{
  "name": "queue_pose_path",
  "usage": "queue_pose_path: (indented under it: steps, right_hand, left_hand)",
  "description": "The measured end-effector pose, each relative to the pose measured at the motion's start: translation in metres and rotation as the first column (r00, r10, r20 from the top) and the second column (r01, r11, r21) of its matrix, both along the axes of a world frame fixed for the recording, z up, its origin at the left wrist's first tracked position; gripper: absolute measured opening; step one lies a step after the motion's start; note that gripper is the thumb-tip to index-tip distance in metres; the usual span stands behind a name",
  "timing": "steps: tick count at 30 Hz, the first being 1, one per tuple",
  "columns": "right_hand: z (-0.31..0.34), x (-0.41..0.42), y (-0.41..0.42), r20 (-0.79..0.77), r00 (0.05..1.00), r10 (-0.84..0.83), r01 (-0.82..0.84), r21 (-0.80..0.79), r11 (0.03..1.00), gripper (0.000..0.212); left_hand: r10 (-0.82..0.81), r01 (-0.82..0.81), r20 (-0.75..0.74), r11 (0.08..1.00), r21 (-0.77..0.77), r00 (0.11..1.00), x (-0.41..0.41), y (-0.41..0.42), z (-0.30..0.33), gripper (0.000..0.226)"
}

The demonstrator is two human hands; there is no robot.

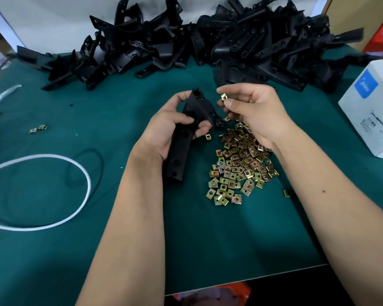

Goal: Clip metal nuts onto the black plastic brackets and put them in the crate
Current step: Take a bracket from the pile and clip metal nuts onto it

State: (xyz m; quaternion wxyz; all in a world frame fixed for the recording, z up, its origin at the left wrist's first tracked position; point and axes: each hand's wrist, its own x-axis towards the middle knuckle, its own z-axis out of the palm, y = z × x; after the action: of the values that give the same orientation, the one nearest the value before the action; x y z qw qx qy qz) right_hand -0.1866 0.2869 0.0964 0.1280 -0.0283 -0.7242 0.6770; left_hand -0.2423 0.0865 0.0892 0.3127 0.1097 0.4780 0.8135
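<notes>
The left hand (170,127) grips one black bracket (187,131) around its middle, fingers curled over the top face and thumb underneath, so the upper end with its holes tilts up and toward the other hand; that leaves the edge bare where a clip would slide on. The right hand (252,111) pinches a single metal nut (223,97) between thumb and forefinger, held just beside the bracket's raised end but apart from it, its open side seemingly turned toward the plastic, though that is too small to tell for sure. Judging from this, the step in hand is lining the nut up with the bracket's edge before pushing it home.

The loose nuts (239,168) lie heaped on the green surface (97,120) right under the right wrist, a short reach for the picking hand. The unworked brackets (208,45) are piled along the far edge, out of the way of the hands yet near. Two stray nuts (38,129) sit well off to the left, beside a white cord (84,173); a white box (372,107) stands at the right. No crate shows in view
</notes>
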Motion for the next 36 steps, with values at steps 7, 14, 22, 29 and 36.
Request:
queue_pose_path:
  steps: [7,14,22,29,36]
  right_hand:
    - [0.005,0.004,-0.002,-0.032,0.997,0.069,-0.071,-0.059,0.996,0.031]
    - [0.007,0.005,-0.005,-0.035,0.996,0.082,-0.085,-0.105,0.991,0.018]
    - [0.002,0.000,-0.019,0.065,0.997,-0.045,0.059,-0.240,0.969,0.008]
    - [0.001,-0.001,-0.026,0.135,0.990,-0.046,0.110,-0.513,0.851,0.007]
    - [0.000,-0.002,-0.032,0.126,0.987,-0.104,0.150,-0.446,0.883,0.002]
  left_hand:
    - [-0.068,0.066,-0.070,0.997,-0.043,0.995,0.002,0.000,0.000,0.030]
    - [-0.012,0.002,-0.114,0.996,-0.084,0.993,0.005,0.001,0.000,0.013]
    - [-0.026,0.009,-0.145,0.993,-0.118,0.989,0.009,0.004,0.002,0.020]
    - [-0.037,0.018,-0.151,0.992,-0.128,0.988,0.010,0.004,0.004,0.019]
    - [-0.040,0.021,-0.152,0.991,-0.129,0.988,0.007,0.003,0.003,0.019]
